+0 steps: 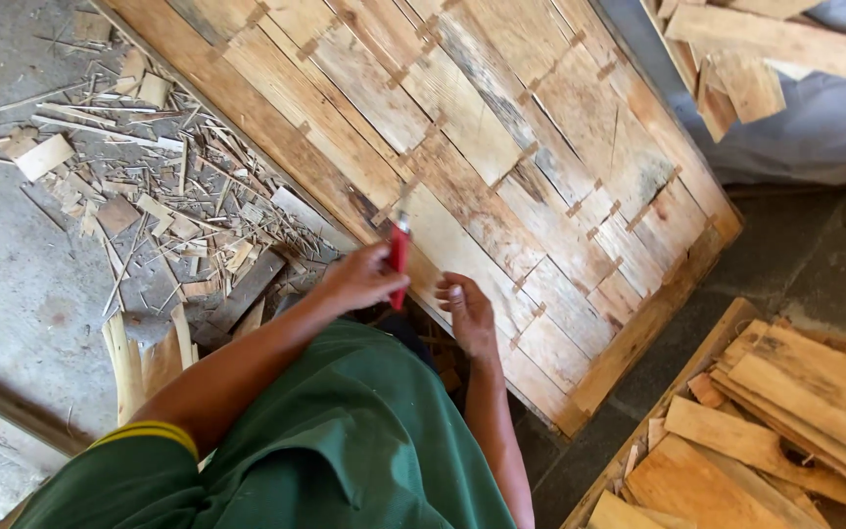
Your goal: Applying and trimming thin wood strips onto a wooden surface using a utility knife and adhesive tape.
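garment: green shirt | sleeve cuff: yellow stripes | forearms: bare

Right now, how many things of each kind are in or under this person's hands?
Hands: 2, the left hand and the right hand
Red-handled tools: 1, the red-handled tool, gripped in the left hand
Wooden panels: 1, the wooden panel, under the right hand's fingers
Total: 4

Left hand (359,277) clenched, right hand (469,313) curled, close together.
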